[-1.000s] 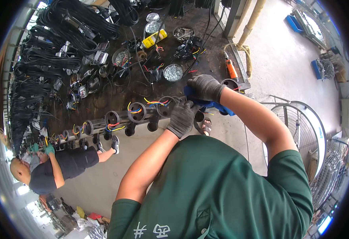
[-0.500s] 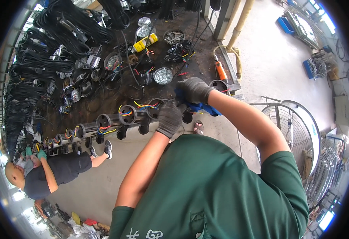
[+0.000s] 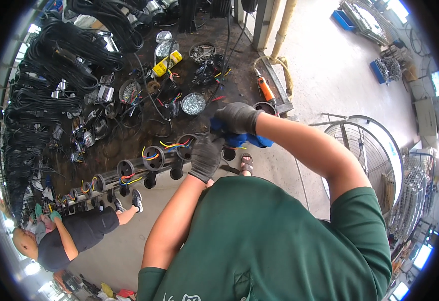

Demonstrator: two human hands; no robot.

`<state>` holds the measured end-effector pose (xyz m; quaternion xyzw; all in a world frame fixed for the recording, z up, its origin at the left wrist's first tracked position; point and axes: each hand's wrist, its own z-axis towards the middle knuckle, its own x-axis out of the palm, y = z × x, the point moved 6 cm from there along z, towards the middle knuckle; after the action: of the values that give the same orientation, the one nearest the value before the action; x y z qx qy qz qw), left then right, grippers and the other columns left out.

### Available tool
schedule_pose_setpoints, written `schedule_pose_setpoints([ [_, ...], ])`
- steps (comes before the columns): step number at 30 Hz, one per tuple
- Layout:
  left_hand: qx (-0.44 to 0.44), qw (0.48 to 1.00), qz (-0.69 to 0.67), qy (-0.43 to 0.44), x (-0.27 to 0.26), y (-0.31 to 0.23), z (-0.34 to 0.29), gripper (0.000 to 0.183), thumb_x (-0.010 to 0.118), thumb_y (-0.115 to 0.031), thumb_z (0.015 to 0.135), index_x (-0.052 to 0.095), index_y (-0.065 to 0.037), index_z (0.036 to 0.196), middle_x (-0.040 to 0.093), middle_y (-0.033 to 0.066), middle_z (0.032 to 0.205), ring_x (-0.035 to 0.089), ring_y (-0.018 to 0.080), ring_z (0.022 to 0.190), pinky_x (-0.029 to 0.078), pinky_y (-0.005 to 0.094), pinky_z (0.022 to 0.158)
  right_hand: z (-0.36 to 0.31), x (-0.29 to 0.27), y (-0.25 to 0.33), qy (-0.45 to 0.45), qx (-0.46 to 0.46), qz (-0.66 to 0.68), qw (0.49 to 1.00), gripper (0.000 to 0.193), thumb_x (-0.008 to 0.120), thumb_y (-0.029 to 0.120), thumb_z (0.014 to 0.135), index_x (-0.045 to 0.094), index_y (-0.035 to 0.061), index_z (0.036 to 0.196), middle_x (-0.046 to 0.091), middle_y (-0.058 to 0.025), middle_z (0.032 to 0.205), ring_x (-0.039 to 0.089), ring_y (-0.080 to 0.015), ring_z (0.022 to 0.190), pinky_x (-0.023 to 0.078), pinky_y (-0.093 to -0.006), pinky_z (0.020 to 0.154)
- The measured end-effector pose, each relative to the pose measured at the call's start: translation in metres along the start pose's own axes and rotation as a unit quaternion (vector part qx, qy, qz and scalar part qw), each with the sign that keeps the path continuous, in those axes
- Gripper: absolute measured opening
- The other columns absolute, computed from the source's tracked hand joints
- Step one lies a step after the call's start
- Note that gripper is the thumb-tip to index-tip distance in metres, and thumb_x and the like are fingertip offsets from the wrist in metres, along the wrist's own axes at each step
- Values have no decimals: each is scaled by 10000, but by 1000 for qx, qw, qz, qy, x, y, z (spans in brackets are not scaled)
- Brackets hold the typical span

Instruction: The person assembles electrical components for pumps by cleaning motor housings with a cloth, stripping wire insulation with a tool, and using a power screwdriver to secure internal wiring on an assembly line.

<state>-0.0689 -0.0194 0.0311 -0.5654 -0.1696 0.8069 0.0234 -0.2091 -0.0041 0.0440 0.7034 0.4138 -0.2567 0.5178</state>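
Both my hands wear dark grey gloves. My right hand point(image 3: 238, 118) grips a blue power tool point(image 3: 242, 139) at the near edge of a dark workbench point(image 3: 129, 145). My left hand point(image 3: 206, 158) is closed around the front of that tool, right by a black round fitting with coloured wires point(image 3: 184, 145). A row of similar black ring fittings point(image 3: 139, 165) runs leftward along the bench edge, each with yellow, red and blue wires poking out.
Black cable coils point(image 3: 54, 65), metal bowls of screws point(image 3: 193, 103), a yellow box point(image 3: 165, 63) and an orange tool point(image 3: 265, 93) lie on the bench. Another person point(image 3: 69, 233) in dark clothes works at the lower left. A large floor fan point(image 3: 365, 155) stands to the right.
Both hands stay on the blue tool at the same fitting; my head has shifted slightly, so the bench sits a little differently in the picture. The other person keeps working at the left.
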Motion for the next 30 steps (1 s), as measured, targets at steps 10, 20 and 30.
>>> schedule_pose_setpoints([
  [10,-44,996,-26,68,5,1,1,131,671,-177,832,718,-140,948,663,132,888,654,369,832,511,494,695,-45,6,-7,-398,98,59,910,390,704,304,833,629,69,1134,692,-191,936,702,-374,845,570,-460,732],
  [20,-84,982,-165,47,-19,-54,49,326,731,-205,815,686,-118,1127,663,157,1027,659,364,930,537,467,827,-261,-49,-149,-509,63,473,716,448,740,55,871,586,13,1291,699,-86,1100,671,-201,1032,539,-351,950],
  [30,-49,969,-56,235,71,-94,89,271,606,-216,913,658,-138,1167,701,158,949,703,345,891,552,457,779,-212,-31,-164,-309,162,461,816,568,792,125,860,565,2,1366,689,-84,1154,645,-166,1051,525,-328,957],
])
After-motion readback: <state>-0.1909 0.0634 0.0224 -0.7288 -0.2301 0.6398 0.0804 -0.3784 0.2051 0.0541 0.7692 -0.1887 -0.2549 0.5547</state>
